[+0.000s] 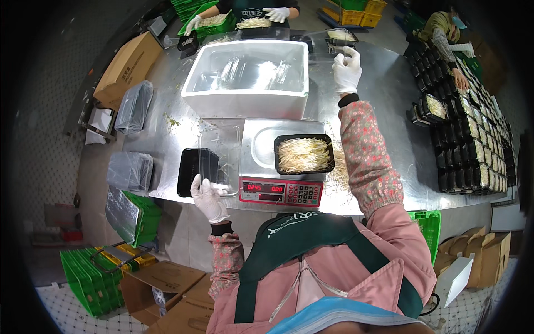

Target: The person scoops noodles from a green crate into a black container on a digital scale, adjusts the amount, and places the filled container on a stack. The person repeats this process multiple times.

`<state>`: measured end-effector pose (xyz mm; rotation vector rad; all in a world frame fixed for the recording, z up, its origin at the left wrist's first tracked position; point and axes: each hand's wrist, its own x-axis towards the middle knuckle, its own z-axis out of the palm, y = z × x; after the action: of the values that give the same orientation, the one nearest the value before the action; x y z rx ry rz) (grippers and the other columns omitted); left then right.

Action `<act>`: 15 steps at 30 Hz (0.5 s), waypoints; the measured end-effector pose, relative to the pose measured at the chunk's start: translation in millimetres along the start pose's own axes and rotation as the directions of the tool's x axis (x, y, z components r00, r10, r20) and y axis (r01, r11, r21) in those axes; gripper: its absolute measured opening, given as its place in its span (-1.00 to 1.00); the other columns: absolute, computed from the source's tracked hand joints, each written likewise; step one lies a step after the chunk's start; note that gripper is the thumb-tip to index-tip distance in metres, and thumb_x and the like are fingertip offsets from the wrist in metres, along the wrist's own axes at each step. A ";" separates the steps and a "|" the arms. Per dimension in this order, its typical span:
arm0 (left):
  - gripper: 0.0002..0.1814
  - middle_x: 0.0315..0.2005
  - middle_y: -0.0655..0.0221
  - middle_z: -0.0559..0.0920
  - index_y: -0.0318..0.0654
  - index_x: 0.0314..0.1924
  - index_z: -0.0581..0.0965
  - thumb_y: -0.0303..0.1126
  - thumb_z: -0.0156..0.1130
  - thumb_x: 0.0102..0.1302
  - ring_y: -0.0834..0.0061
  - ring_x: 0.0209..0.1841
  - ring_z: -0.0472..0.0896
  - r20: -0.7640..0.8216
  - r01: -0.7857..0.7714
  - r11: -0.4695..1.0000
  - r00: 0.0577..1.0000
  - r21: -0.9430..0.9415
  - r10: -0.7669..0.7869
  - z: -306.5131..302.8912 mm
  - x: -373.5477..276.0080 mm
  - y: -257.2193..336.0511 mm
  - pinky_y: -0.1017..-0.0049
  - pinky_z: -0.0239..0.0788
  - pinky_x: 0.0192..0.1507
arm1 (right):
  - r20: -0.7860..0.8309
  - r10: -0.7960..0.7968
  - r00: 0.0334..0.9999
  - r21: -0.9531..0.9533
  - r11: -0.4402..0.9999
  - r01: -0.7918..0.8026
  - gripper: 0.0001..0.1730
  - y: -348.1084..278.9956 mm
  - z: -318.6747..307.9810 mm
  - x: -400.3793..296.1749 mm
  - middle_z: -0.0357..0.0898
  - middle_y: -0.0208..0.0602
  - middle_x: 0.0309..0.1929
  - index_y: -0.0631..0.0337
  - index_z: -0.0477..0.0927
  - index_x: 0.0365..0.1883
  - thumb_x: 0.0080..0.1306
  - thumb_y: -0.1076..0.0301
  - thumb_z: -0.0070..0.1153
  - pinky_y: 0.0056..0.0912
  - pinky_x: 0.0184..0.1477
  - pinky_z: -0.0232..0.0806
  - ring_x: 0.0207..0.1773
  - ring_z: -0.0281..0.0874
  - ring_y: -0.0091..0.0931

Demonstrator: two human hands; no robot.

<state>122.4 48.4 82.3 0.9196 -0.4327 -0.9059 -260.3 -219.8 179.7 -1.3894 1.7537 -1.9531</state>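
Note:
My left hand (210, 200), in a white glove, grips the near edge of a clear plastic lid (225, 163). That lid overlaps an empty black plastic tray (187, 173) on the table. A digital weighing scale (254, 160) with a red keypad panel sits in front of me. On its right half rests a black tray filled with bean sprouts (303, 155). My right hand (347, 72), also gloved, reaches far forward with curled fingers. Clear plastic and a smaller sprout tray (341, 36) lie just beyond it; whether the fingers hold anything is unclear.
A white foam box (246, 104) stands behind the scale on the metal table (384, 125). At the right, black sprout trays (467, 146) are stacked high beside a person's hand (460, 79). Across the table are a co-worker's gloved hands (277, 15). Wrapped packs (130, 171) line the left edge.

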 end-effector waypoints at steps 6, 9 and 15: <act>-0.64 -0.42 0.41 0.54 -0.26 0.18 0.39 -0.46 0.18 0.41 0.70 -0.54 0.47 -0.063 -0.099 0.993 0.993 0.070 0.103 -25.1 17.3 22.9 0.65 0.44 -0.57 | 0.468 0.121 0.875 -0.577 0.792 0.199 -0.31 17.3 50.9 -0.1 0.63 0.05 -0.03 0.03 0.33 0.32 0.23 0.06 0.13 -0.08 0.13 0.39 0.08 0.58 -0.08; -0.65 -0.51 0.45 0.52 -0.24 0.18 0.39 -0.44 0.15 0.43 0.69 -0.52 0.47 -0.169 -0.132 0.983 0.974 0.124 0.152 -36.7 21.3 43.7 0.62 0.43 -0.58 | 0.585 0.158 0.796 -0.626 0.712 0.318 -0.13 21.5 61.6 -12.4 0.63 0.07 -0.02 0.11 0.33 0.35 0.26 -0.33 0.08 -0.06 0.12 0.40 0.09 0.57 -0.05; -0.68 -0.49 0.47 0.50 -0.18 0.17 0.42 -0.37 0.13 0.46 0.67 -0.55 0.42 -0.343 -0.216 0.964 0.904 0.153 0.257 -101.1 19.7 73.5 0.64 0.42 -0.51 | 0.720 -0.117 0.684 -0.262 0.868 0.423 -0.40 -29.1 119.6 -93.6 0.67 -0.17 -0.37 0.00 0.51 0.20 0.29 -0.11 0.22 -0.28 -0.18 0.49 -0.27 0.69 -0.33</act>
<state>236.4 103.3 85.8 1.0850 -0.2720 -0.4781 -110.9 -232.1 141.6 -2.2626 1.6602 -0.9022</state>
